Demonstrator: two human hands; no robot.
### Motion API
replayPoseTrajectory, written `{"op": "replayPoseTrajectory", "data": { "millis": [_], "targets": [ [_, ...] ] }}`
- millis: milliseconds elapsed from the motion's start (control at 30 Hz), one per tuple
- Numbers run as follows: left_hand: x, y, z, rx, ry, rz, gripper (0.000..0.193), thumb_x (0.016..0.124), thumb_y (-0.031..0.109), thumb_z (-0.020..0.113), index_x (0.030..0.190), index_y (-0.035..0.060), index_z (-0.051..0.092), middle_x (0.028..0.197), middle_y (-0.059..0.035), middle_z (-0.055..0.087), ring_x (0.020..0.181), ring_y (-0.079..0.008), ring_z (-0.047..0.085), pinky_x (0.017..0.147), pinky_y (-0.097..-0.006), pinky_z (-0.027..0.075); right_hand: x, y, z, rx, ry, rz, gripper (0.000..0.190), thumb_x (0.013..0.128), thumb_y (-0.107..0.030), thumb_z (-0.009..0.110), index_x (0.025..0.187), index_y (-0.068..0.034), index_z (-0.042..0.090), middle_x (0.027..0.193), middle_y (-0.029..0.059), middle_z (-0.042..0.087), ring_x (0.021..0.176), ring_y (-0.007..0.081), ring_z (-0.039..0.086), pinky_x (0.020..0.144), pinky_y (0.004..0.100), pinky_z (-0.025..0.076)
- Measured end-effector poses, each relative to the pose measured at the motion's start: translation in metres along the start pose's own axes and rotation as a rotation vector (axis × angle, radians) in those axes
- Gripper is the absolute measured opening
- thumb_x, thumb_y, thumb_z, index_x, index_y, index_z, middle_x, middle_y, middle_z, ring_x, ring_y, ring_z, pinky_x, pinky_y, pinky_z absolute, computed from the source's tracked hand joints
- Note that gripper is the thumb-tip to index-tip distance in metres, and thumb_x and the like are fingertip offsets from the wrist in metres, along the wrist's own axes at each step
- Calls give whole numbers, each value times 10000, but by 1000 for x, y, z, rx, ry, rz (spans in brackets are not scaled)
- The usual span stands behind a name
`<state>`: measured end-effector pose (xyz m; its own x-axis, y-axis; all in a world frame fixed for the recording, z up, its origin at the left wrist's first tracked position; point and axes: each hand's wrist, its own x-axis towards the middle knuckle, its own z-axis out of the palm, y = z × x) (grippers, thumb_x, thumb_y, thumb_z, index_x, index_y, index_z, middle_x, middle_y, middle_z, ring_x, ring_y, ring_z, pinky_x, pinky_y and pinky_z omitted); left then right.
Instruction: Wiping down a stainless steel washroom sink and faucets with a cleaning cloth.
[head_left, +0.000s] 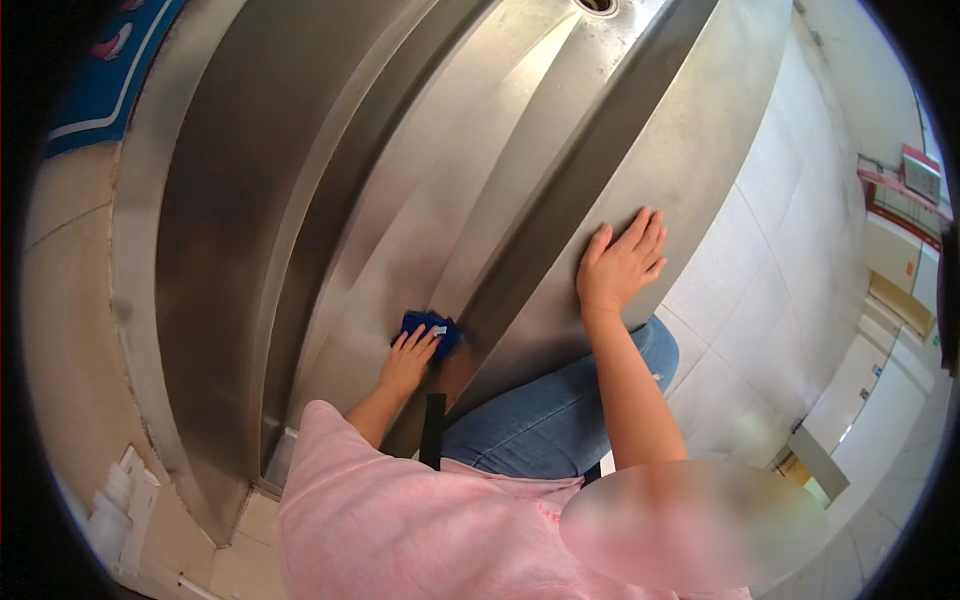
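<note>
In the bottom of a long stainless steel trough sink (420, 217), my left hand (409, 356) presses a bunched dark blue cloth (429, 332) against the metal. A small white tag shows on the cloth beside my fingertips. Part of the cloth is hidden under the hand. My right hand (619, 266) rests palm down, fingers spread, on the broad steel front (675, 157) of the trough. It holds nothing. A round drain (598, 6) sits at the far end of the trough, and a few water drops lie near it.
A steel backsplash (247, 150) rises along the left, below a tiled wall with a blue poster (94, 90). White wall fittings (124, 510) are at lower left. My jeans-clad leg (540, 412) is against the trough front. Pale floor tiles (750, 270) stretch to the right, towards white doors (862, 390).
</note>
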<state>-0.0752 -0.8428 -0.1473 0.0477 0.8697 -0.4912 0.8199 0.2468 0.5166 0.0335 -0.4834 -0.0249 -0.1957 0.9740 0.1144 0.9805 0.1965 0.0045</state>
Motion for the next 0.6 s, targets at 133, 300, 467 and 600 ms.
{"op": "replayPoseTrajectory", "data": {
  "millis": [133, 300, 467, 600],
  "targets": [
    [53, -1, -26, 95, 288, 19, 526, 809, 151, 583, 1325, 124, 486, 1446, -20, 390, 1349, -226, 326, 1097, -437, 266, 2, 3, 0, -6, 1, 5, 637, 867, -339, 493, 1410, -52, 323, 1482, 134, 279, 1375, 328, 229, 1062, 604, 168],
    [195, -3, -82, 94, 549, -35, 487, 843, 164, 568, 1319, 106, 482, 1424, -34, 412, 1324, -235, 360, 1077, -424, 307, 1, 0, -3, 7, -10, -16, 643, 866, -326, 494, 1411, -36, 315, 1483, 151, 272, 1375, 340, 224, 1060, 604, 166],
    [326, -9, -150, 95, 600, -82, 442, 910, 151, 393, 1348, 115, 443, 1454, -36, 379, 1348, -246, 335, 1088, -430, 299, -1, -2, -3, 1, -26, -18, 651, 857, -314, 501, 1410, -25, 311, 1481, 158, 271, 1373, 347, 224, 1060, 605, 160],
    [370, 1, -181, 39, 505, -131, 460, 909, 126, 362, 1365, 120, 426, 1465, -37, 363, 1356, -253, 323, 1096, -427, 292, -1, -1, -5, 12, -28, -8, 661, 847, -311, 510, 1408, -24, 310, 1480, 156, 272, 1373, 346, 224, 1060, 603, 156]
  ]
}}
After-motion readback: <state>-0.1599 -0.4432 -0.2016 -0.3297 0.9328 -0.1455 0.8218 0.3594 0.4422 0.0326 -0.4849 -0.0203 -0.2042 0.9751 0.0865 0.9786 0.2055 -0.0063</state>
